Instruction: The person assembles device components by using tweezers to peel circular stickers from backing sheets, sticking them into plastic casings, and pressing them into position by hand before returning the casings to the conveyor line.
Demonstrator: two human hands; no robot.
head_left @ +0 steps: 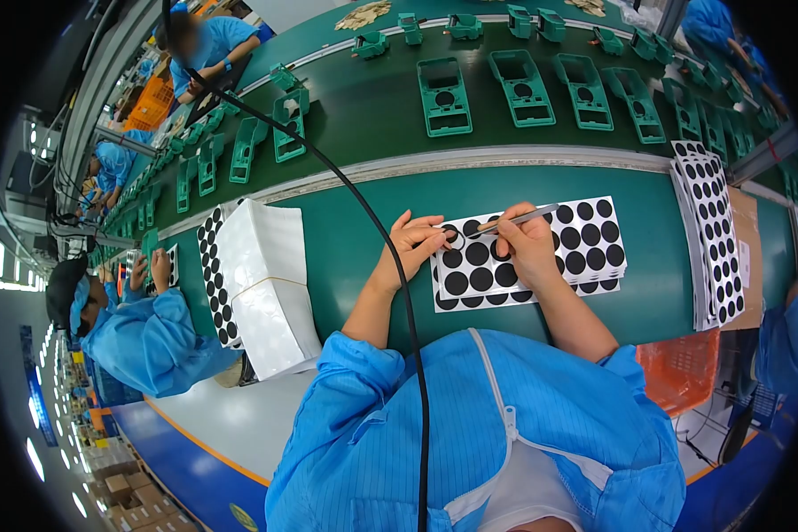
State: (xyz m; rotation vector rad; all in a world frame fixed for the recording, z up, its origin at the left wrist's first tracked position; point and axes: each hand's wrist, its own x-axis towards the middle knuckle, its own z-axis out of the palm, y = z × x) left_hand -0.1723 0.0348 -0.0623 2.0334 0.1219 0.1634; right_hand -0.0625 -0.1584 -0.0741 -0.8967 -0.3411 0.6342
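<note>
At the far left a co-worker in a blue work coat [155,341] is at the green surface [656,257]; at left centre a banded stack of plain white sheets [262,253] lies beside black-dotted white sheets [213,293]. At centre the left hand [414,246] bends its fingers at the upper left corner of a white rectangular sheet of round black dots [585,238], though whether it pinches anything I cannot tell; the right hand [525,238] pinches slim silver tweezers [541,214] over that sheet; at right lies another dotted stack [714,235], above an orange plastic crate [678,377].
</note>
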